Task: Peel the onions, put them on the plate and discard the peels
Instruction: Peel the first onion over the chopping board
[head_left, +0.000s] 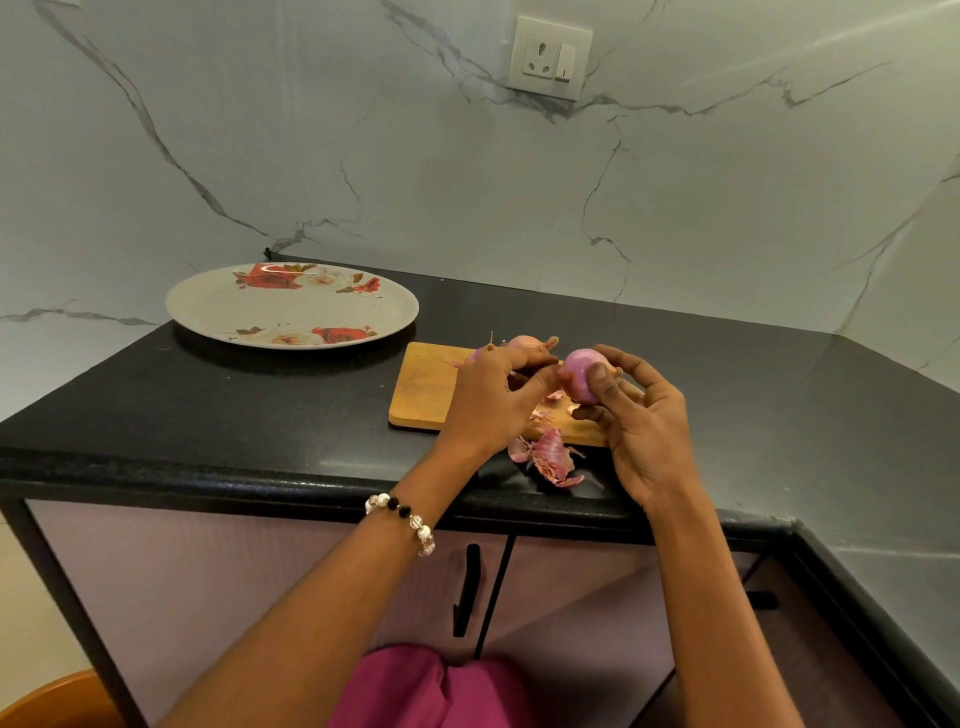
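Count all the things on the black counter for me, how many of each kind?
Onions: 3, one in the right hand at, one at on the board, one mostly hidden behind the left hand at
Plate: 1
Chopping board: 1
Pile of peels: 1
Total: 6

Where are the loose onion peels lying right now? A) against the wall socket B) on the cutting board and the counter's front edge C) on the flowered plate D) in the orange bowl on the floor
B: the peels lie heaped at the near edge of the cutting board and spill onto the black counter; the plate holds none.
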